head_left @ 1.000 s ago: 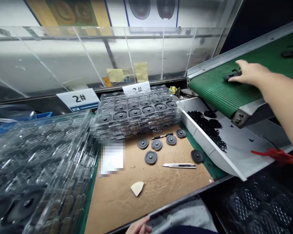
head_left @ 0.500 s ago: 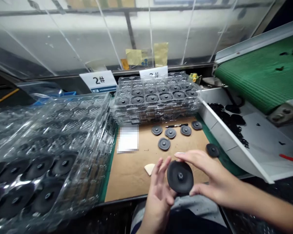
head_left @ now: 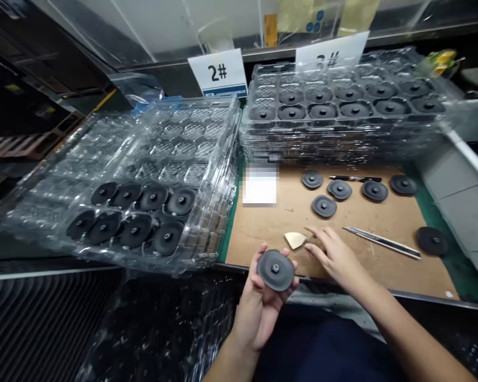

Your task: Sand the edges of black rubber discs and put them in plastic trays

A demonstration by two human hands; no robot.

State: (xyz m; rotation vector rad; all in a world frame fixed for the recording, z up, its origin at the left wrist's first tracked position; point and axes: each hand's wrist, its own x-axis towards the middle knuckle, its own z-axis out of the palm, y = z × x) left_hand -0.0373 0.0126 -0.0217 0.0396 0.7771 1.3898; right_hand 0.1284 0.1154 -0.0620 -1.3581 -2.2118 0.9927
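Note:
A round black disc with a small raised stud in its centre (head_left: 276, 269) rests in my left hand (head_left: 258, 302), stud side up, with the fingers curled round its edge. My right hand (head_left: 334, 260) reaches over the brown work sheet, thumb and forefinger apart. Their tips come close to a cream-coloured wedge (head_left: 295, 240); whether they touch it I cannot tell. A slim cutter knife (head_left: 382, 242) lies on the sheet, right of my right hand.
Several similar discs (head_left: 324, 206) and a dark pen (head_left: 354, 179) lie on the brown sheet (head_left: 258, 233). Stacked clear trays with discs stand left (head_left: 219, 159) and behind (head_left: 342, 130). At right is a white bin wall (head_left: 454, 175). Numbered paper signs (head_left: 217, 73) stand at the back.
My right hand has let go of the disc and moved beside the cream wedge. The disc stays in my left hand. The view has swung left and down, and the knife now shows.

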